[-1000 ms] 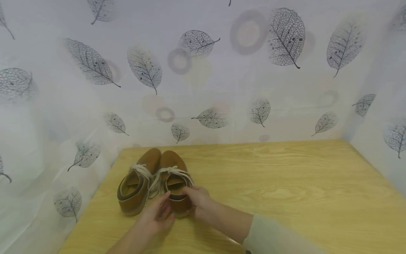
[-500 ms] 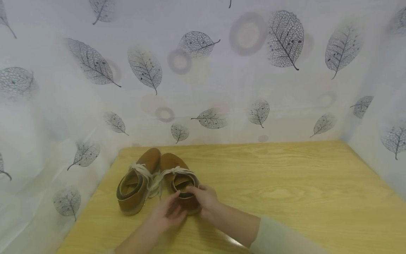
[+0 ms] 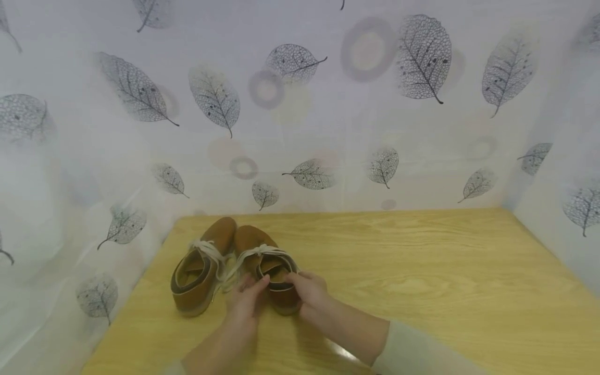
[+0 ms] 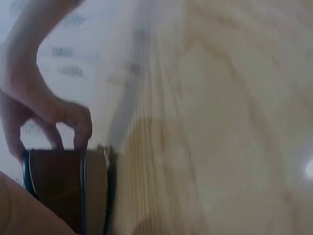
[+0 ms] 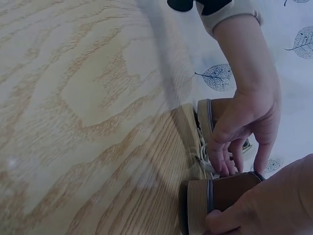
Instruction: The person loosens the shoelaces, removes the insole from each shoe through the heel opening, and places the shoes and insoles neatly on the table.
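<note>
Brown lace-up shoe (image 3: 286, 300) swings heel-right — splayed from its mate (image 3: 193, 301) | our left grip (image 3: 245, 303), right grip (image 3: 313, 292) half-curled, holding it

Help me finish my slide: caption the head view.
Left hand and right hand hold the rear of a brown shoe, its mate alongside on a wood-grain surface.

Dim, diffuse light with soft shadows.
Glare spots the tabletop (image 3: 422, 286), lower centre in the head view, right edge in the softly blurred left-wrist view.
</note>
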Demonstrator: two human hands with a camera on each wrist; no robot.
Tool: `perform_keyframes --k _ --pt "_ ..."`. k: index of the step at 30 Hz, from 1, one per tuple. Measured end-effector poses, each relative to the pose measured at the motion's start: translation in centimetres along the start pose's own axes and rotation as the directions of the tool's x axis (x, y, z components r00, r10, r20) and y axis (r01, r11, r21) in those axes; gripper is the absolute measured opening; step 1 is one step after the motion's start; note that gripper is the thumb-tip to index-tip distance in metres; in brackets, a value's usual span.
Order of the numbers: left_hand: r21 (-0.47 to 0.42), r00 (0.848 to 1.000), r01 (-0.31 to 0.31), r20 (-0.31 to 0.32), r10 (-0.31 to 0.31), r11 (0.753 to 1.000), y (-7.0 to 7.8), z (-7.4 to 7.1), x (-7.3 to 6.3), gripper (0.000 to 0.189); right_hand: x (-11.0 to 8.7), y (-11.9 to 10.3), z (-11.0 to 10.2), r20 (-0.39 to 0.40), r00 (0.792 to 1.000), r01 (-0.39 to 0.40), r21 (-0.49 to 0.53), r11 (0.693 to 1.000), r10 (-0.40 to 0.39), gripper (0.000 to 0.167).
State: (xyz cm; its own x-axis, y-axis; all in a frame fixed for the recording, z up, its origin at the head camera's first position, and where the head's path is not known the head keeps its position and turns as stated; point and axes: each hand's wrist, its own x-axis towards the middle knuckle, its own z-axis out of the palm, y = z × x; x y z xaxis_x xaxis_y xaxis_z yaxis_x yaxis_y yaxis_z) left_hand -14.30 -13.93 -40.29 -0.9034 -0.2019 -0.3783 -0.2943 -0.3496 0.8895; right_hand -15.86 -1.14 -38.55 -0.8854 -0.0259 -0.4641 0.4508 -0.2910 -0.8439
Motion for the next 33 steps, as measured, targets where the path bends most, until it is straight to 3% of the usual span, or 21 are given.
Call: perform_keyframes --k 1,4,6,9,11,13,16,18,19,20,23,25,29,33 --pt "0.029 0.998 -0.055 -0.018 0.055 0.998 0.2 0.0 0.3 0.085 0.0 -0.1 -0.1 0.004 1.000 -0.009 -0.006 1.000 0.009 0.062" --pt "0.127 0.987 -0.137 -0.064 0.146 0.982 0.6 -0.2 1.1 0.086 -0.1 -0.3 -0.3 0.014 0.999 -0.030 -0.018 0.999 0.030 0.064" --pt "0.188 0.972 -0.208 -0.073 0.225 0.960 0.6 -0.2 1.6 0.085 0.0 -0.3 -0.4 0.017 0.999 -0.034 -0.020 0.999 0.034 0.064" --pt "0.300 0.934 -0.320 -0.060 0.352 0.899 0.4 -0.5 2.4 0.085 0.1 -0.3 -0.7 0.025 0.999 -0.031 -0.018 0.999 0.032 0.058" --pt "0.388 0.898 -0.396 -0.029 0.440 0.833 0.3 -0.8 3.0 0.086 0.2 -0.3 -0.9 0.042 0.999 -0.032 -0.016 0.999 0.033 0.051" --pt "0.491 0.862 -0.452 0.025 0.506 0.745 0.2 -1.2 3.5 0.090 0.2 -0.2 -1.2 0.057 0.998 -0.029 -0.016 0.999 0.030 0.041" --pt "0.635 0.815 -0.518 0.161 0.557 0.573 0.5 -1.9 4.2 0.097 0.3 -0.2 -1.6 0.079 0.996 -0.028 -0.020 0.999 0.029 0.026" --pt "0.712 0.780 -0.554 0.263 0.568 0.430 0.8 -2.4 4.5 0.101 0.4 -0.2 -1.9 0.082 0.996 -0.029 -0.021 0.999 0.031 0.021" --pt "0.743 0.756 -0.573 0.317 0.573 0.345 0.9 -2.6 4.6 0.104 0.4 -0.2 -2.1 0.088 0.995 -0.032 -0.025 0.999 0.034 0.019" --pt "0.773 0.739 -0.579 0.363 0.567 0.259 1.0 -2.9 4.6 0.106 0.4 -0.2 -2.3 0.099 0.994 -0.041 -0.030 0.999 0.044 0.022" --pt "0.810 0.688 -0.585 0.471 0.552 0.039 1.4 -3.3 4.7 0.111 0.3 -0.4 -3.0 0.120 0.990 -0.063 -0.048 0.997 0.069 0.032" --pt "0.799 0.648 -0.597 0.532 0.544 -0.070 1.6 -3.4 4.6 0.112 0.3 -0.6 -3.4 0.133 0.988 -0.067 -0.059 0.996 0.075 0.034" --pt "0.754 0.603 -0.637 0.618 0.504 -0.163 1.7 -3.1 4.8 0.106 0.3 -0.7 -4.1 0.129 0.989 -0.060 -0.066 0.996 0.068 0.025" --pt "0.722 0.593 -0.655 0.674 0.441 -0.224 1.4 -3.0 4.8 0.095 0.4 -1.0 -5.0 0.144 0.987 -0.062 -0.106 0.992 0.077 0.035"
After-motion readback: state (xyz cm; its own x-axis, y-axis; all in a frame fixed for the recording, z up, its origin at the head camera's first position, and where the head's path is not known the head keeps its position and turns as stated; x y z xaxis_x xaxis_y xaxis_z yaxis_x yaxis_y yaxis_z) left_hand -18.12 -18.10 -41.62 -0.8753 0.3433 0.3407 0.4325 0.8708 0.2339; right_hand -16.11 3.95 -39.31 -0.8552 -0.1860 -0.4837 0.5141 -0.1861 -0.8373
